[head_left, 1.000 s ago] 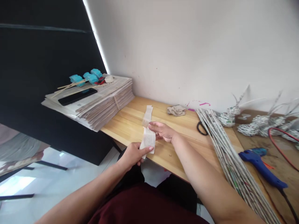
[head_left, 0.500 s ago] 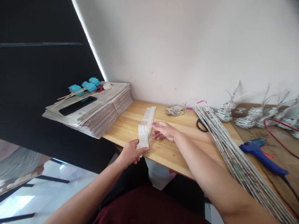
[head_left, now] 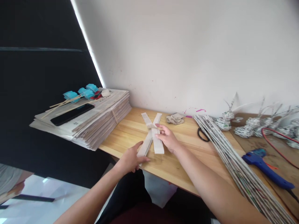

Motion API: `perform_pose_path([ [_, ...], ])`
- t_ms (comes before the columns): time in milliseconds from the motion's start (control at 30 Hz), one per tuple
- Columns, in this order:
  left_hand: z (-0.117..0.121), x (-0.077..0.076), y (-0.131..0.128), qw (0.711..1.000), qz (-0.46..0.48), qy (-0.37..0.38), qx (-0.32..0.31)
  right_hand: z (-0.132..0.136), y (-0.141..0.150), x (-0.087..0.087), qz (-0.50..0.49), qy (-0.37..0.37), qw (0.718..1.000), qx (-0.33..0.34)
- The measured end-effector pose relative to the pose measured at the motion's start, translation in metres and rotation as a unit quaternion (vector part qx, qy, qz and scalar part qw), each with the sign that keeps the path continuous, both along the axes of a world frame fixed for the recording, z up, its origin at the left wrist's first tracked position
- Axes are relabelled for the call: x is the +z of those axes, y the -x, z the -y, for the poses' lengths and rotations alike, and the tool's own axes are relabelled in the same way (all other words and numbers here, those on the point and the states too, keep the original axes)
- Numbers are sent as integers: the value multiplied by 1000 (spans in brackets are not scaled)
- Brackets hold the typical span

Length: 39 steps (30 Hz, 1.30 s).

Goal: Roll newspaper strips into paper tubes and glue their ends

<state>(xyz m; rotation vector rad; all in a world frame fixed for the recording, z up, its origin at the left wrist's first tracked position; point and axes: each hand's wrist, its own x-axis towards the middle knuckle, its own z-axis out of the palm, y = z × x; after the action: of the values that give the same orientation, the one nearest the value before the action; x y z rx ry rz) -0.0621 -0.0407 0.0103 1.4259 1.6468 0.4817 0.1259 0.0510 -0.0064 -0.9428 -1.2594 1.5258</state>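
Observation:
Two folded newspaper strips cross in an X on the wooden table. The lower left end of one newspaper strip (head_left: 145, 145) lies between the thumb and fingers of my left hand (head_left: 130, 158), at the table's front edge. On the other newspaper strip (head_left: 159, 147), my right hand (head_left: 168, 138) grips its right side just below the crossing, fingers bent and partly hiding it. At the crossing the paper looks bent over, and its layers are too blurred to tell apart.
A tied newspaper stack (head_left: 105, 118) on the left bears a phone (head_left: 72, 114), sticks and blue pieces. A crumpled rag (head_left: 175, 118) lies near the wall. Rightward are a black handle (head_left: 202, 135), rolled paper tubes (head_left: 233, 165), a blue glue gun (head_left: 268, 169) and woven paper figures (head_left: 251, 127).
The strips have gone from lying nearly in line to an X. My right hand, free of the paper half a second ago, now grips one strip; my left hand keeps its end.

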Motion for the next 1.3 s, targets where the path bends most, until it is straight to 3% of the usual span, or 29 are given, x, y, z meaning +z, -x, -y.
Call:
perform_pose_path([
  [200,-19,6,73,984,-163,-33,64,-17,-13,-8,61,-73,991,-98],
  [300,-14,15,93,968,-244,-15,50,-15,-16,-3,87,-128,981,-119],
  [367,-8,22,95,935,-352,-33,38,-12,-17,3,110,-170,968,-149],
  [433,-4,28,87,880,-466,-78,41,-11,-19,7,135,-215,949,-187],
  [500,-7,30,71,847,-512,-141,23,-10,-19,9,152,-254,930,-216],
  [567,-18,26,51,854,-480,-198,-35,-10,-18,8,165,-283,918,-225],
  [667,-46,10,18,863,-357,-304,-189,-7,-17,8,185,-315,907,-212],
  [733,-67,-4,0,865,-273,-298,-298,-4,-16,10,194,-340,897,-204],
  [800,-87,-15,-8,874,-244,-272,-321,-1,-15,13,197,-368,887,-198],
  [900,-117,-25,1,887,-259,-254,-284,3,-12,14,198,-388,882,-178],
  [1000,-149,-27,29,904,-308,-225,-191,4,-10,10,207,-354,901,-143],
  [1133,-181,-28,69,905,-340,-220,-133,4,-7,2,203,-213,951,-91],
  [1300,-186,-32,79,902,-362,-222,-81,4,-5,1,118,-10,992,46],
])
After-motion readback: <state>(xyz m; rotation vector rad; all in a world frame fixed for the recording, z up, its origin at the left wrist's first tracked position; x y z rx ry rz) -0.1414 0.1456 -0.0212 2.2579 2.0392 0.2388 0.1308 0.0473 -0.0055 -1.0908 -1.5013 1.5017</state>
